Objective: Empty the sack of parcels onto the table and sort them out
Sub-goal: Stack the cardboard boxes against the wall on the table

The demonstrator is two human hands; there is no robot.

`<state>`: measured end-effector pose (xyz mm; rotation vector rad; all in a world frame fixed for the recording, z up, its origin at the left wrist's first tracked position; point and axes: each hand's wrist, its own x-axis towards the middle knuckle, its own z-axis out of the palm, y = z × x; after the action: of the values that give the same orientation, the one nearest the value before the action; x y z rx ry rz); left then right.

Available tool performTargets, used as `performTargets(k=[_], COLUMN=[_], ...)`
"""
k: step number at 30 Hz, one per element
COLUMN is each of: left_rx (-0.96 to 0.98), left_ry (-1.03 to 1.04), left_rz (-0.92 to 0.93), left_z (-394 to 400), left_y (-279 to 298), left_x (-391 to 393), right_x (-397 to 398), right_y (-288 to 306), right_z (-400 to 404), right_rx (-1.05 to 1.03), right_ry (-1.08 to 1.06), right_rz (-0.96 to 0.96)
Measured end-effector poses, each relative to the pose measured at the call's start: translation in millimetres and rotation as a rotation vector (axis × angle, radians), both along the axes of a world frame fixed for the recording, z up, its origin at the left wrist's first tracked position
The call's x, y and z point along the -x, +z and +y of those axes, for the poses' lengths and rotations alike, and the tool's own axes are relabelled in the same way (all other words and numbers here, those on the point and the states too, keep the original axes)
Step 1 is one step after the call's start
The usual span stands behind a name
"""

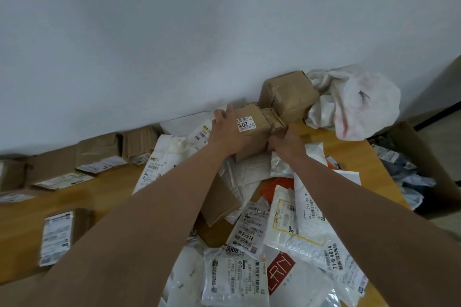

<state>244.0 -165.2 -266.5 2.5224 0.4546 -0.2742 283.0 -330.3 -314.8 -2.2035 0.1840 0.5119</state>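
Both my arms reach out over a wooden table (107,187) heaped with parcels. My left hand (228,132) lies across the top and left side of a brown cardboard box with a white label (252,119), fingers spread over its far edge. My right hand (287,143) grips the box's right lower corner. A larger brown box (289,96) stands right behind it against the wall. The crumpled white sack (354,104) lies at the table's far right corner. White plastic mailers (252,229) and a flat brown parcel (219,200) pile under my forearms.
Several brown boxes (99,149) with labels line the wall at the left. A labelled box (58,237) sits near the table's front left. An open carton (424,154) with dark and white bags stands on the floor to the right. The grey wall rises just behind.
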Motion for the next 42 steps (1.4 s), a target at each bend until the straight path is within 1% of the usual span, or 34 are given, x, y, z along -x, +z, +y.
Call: performTargets(k=[4, 6, 8, 12, 16, 20, 24, 27, 31, 34, 36, 38, 40, 42], left_rx=[0.112, 0.243, 0.367, 0.502, 0.558, 0.577, 0.522, 0.501, 0.534, 0.521, 0.455, 0.337, 0.213, 0.083], left_ry=[0.044, 0.076, 0.116, 0.200, 0.293, 0.372, 0.462, 0.551, 0.643, 0.687, 0.681, 0.684, 0.704, 0.712], left_rz=[-0.115, -0.176, -0.241, -0.334, -0.447, -0.503, -0.551, -0.545, -0.481, -0.430, -0.382, -0.373, -0.368, -0.330], left_z=[7.0, 12.6, 21.0, 40.6, 84.7, 139.7, 205.7, 264.2, 323.5, 356.2, 372.0, 381.7, 391.3, 393.7], left_y=[18.7, 33.6, 50.3, 82.7, 110.5, 126.6, 133.5, 130.8, 111.8, 96.1, 82.4, 67.5, 51.0, 37.3], left_x=[0.5, 2.6, 9.2, 27.2, 69.7, 126.3, 199.0, 264.0, 332.6, 382.5, 410.9, 434.4, 456.6, 475.2], right_x=[4.2, 7.0, 12.9, 22.1, 51.0, 103.7, 168.4, 221.2, 271.6, 305.6, 323.3, 335.8, 347.3, 357.9], right_y=[22.6, 36.1, 55.3, 93.6, 130.1, 155.5, 165.1, 163.8, 146.9, 127.9, 111.8, 97.3, 77.1, 59.0], right_z=[-0.6, 1.5, 8.8, 32.6, 80.1, 137.1, 205.1, 269.1, 330.1, 366.0, 384.8, 394.5, 403.0, 403.4], right_rx=[-0.102, -0.145, -0.169, -0.191, -0.174, -0.224, -0.260, -0.282, -0.230, -0.192, -0.154, -0.132, -0.087, 0.020], right_ry=[-0.069, -0.087, -0.110, -0.116, -0.047, 0.047, 0.138, 0.242, 0.368, 0.481, 0.547, 0.580, 0.631, 0.726], right_rz=[-0.200, -0.284, -0.355, -0.450, -0.519, -0.510, -0.494, -0.474, -0.437, -0.412, -0.419, -0.451, -0.519, -0.604])
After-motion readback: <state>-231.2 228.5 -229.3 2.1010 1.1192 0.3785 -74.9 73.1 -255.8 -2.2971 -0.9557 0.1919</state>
